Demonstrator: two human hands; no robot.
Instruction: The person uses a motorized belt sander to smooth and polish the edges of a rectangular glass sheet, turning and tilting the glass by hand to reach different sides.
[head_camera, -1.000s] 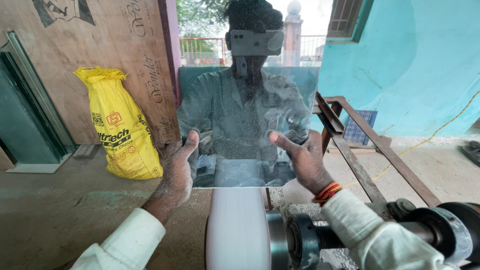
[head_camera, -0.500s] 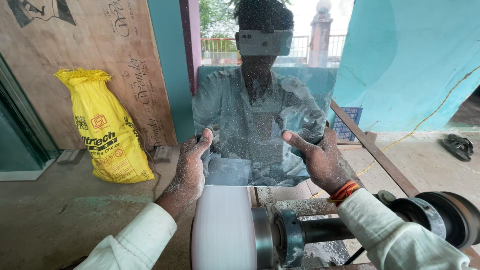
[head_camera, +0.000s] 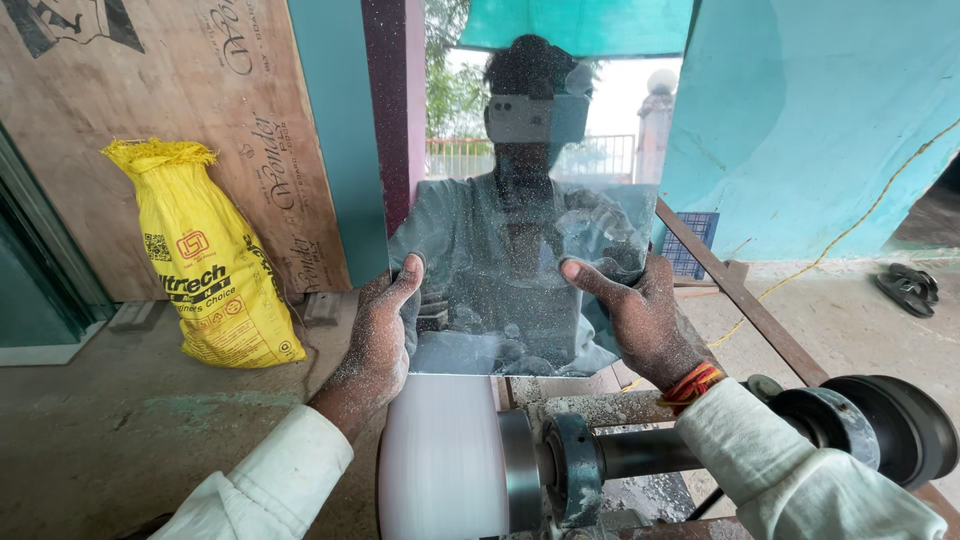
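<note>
I hold a square mirror pane (head_camera: 520, 200) upright in front of me, its lower edge resting on a spinning white grinding wheel (head_camera: 440, 460). My left hand (head_camera: 385, 335) grips the pane's left edge and my right hand (head_camera: 640, 320) grips its right edge. Both hands are dusted with fine white grit. The mirror shows a reflection of a person in a grey shirt. An orange band sits on my right wrist.
The wheel's metal shaft (head_camera: 640, 450) runs right to a dark pulley (head_camera: 880, 430). A yellow sack (head_camera: 205, 265) leans against a plywood board (head_camera: 150, 90) at left. A rusty metal frame bar (head_camera: 740, 295) slants at right; sandals (head_camera: 905, 285) lie on the floor.
The mirror and both hands appear slightly higher and more central in view. The pane's lower edge stays on the wheel and my grip is unchanged.
</note>
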